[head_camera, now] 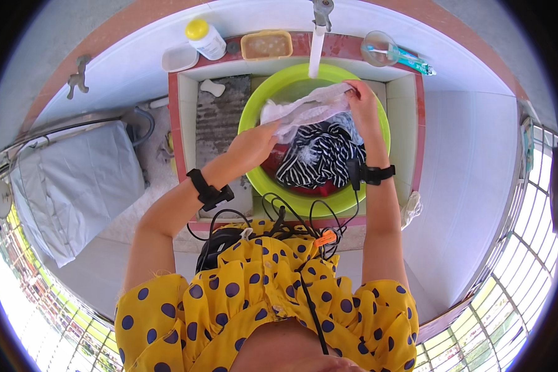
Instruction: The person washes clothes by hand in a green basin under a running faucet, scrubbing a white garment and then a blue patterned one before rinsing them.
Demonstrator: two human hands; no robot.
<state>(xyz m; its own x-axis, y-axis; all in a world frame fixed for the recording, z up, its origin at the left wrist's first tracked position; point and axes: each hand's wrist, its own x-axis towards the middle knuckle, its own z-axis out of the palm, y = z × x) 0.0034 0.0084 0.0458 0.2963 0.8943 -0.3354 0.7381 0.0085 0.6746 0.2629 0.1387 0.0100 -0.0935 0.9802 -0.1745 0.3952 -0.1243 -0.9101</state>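
Observation:
A wet white cloth garment (314, 109) is stretched between my two hands above a lime-green plastic basin (255, 116). My left hand (253, 144) grips its lower left part, the fingertips partly hidden by the fabric. At the upper right end, my right hand (362, 102) pinches it between thumb and fingers. Beneath it in the basin lie a black-and-white striped garment (307, 160) with some foam on it, a dark red cloth (323, 188) and a light blue cloth (346, 123). Water covers part of the basin's far side.
The basin stands in a tiled sink (404, 116) beside a ridged washboard slab (223, 116) bearing a white soap bar (212, 88). A tap (323, 16) with a white spout overhangs it. A yellow-capped bottle (207, 39), soap dish (266, 45), cup (379, 49) and toothpaste tube (411, 62) line the ledge.

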